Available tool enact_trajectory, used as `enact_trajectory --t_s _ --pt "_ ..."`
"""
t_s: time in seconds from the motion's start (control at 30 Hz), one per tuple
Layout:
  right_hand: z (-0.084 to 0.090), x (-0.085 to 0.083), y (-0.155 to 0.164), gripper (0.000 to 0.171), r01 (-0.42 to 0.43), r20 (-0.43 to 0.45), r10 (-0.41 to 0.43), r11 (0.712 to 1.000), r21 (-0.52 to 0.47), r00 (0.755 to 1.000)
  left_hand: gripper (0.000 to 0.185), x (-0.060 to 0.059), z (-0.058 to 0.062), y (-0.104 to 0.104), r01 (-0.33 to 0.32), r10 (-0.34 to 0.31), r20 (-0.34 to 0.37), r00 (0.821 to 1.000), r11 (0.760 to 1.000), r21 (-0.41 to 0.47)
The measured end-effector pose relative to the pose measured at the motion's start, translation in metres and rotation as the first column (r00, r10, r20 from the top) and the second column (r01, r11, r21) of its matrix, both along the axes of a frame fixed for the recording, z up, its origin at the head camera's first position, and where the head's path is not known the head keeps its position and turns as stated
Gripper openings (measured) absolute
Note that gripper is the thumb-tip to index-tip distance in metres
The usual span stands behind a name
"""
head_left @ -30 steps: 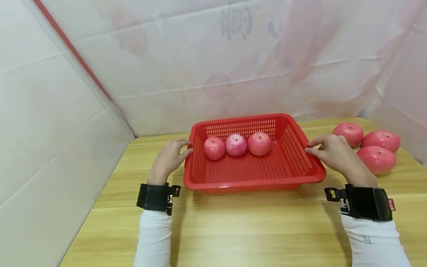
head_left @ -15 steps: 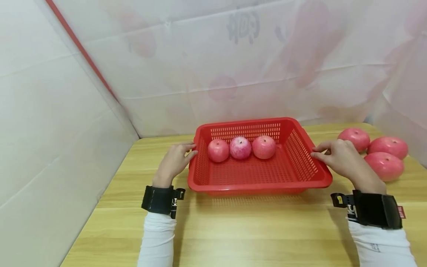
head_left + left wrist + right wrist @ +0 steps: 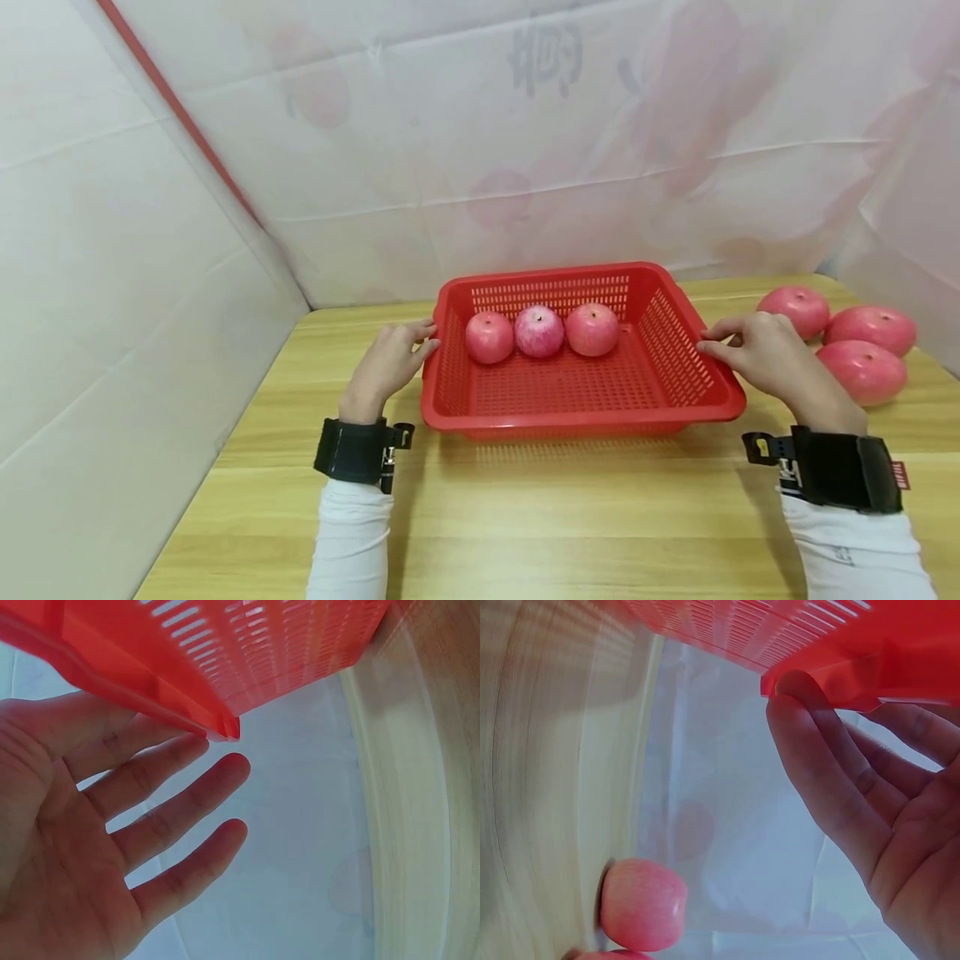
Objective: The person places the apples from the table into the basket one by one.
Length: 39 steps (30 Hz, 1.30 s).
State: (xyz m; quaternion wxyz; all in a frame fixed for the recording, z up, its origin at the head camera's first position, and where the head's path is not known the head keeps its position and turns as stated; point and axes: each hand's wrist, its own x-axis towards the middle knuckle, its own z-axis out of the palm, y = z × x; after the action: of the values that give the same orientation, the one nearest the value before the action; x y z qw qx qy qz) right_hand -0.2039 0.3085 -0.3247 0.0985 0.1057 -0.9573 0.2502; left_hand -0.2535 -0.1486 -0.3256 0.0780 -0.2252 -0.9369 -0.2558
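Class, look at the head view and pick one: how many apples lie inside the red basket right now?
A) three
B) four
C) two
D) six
A: three apples sit in a row along the far wall of the red basket, while three more apples lie outside it on the table, to its right.
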Motion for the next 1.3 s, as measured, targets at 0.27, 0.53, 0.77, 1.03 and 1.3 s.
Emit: enact_trajectory --t_s 0.27,0.53,0.77,1.03,1.3 --pt "0.0 0.002 0.009 0.019 0.049 -0.254 -0.044 0.999 0.015 0.966 0.034 0.0 0.001 -0.001 -0.01 0.01 0.0 1.0 1.0 0.002" --pt "-0.007 0.007 0.018 0.018 0.207 -0.49 -0.208 0.977 -0.055 0.847 0.035 0.002 0.001 0.002 -0.012 0.012 0.011 1.0 1.0 -0.013" --pt "-0.011 0.008 0.035 0.022 0.309 -0.392 -0.331 0.943 -0.121 0.858 0.037 0.004 0.002 0.001 -0.022 0.022 0.031 0.999 1.0 -0.013" --pt "-0.02 0.014 0.054 0.035 0.44 -0.246 -0.452 0.892 -0.104 0.858 0.037 0.002 0.0 -0.001 -0.007 0.007 0.033 0.999 1.0 0.006" --pt "-0.024 0.018 0.066 0.051 0.518 -0.148 -0.527 0.85 -0.096 0.837 0.038 0.001 0.0 0.0 -0.004 0.004 0.035 0.999 1.0 0.004"
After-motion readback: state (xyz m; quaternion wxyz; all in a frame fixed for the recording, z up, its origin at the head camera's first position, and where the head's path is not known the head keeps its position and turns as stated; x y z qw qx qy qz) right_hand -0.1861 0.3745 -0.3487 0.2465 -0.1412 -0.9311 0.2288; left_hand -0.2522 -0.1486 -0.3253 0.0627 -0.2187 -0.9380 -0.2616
